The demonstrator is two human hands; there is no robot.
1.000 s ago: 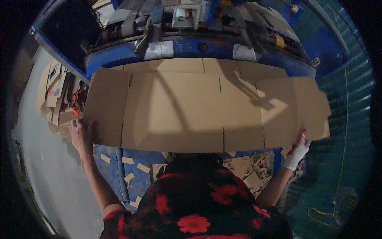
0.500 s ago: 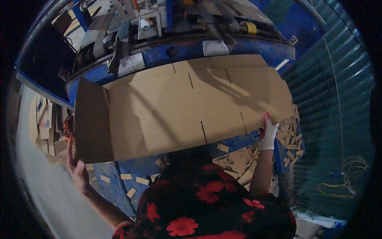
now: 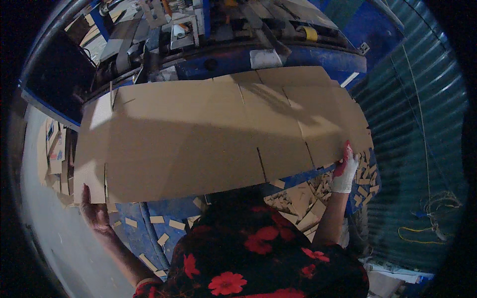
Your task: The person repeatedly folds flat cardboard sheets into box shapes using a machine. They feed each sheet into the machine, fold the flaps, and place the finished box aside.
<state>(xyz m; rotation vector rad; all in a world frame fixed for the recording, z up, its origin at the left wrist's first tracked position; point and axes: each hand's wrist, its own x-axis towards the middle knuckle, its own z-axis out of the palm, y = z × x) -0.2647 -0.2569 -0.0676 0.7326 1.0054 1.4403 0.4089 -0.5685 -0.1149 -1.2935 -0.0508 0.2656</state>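
A large brown cardboard sheet [image 3: 198, 144] with cut slots and crease lines stretches across in front of me, its far edge by the blue machine. My left hand [image 3: 95, 213], bare, grips its near left corner, thumb on top and the other fingers hidden underneath. At the near right edge my right hand [image 3: 346, 166], in a white glove with red on the fingers and palm, holds the sheet with the thumb above it. The sheet lies spread nearly flat, and shadows fall over its surface.
Beyond the sheet stands a blue machine [image 3: 318, 58] with rollers and metal arms. Cardboard scraps [image 3: 298, 198] litter the area below. Stacked cardboard [image 3: 57, 154] sits at the left. A green corrugated wall [image 3: 407, 139] with a hanging yellow cord [image 3: 420, 236] rises on the right.
The left end panel, which stood folded up, now lies flat with the rest of the sheet. My left hand has its thumb over the corner now. My right hand has shifted slightly right.
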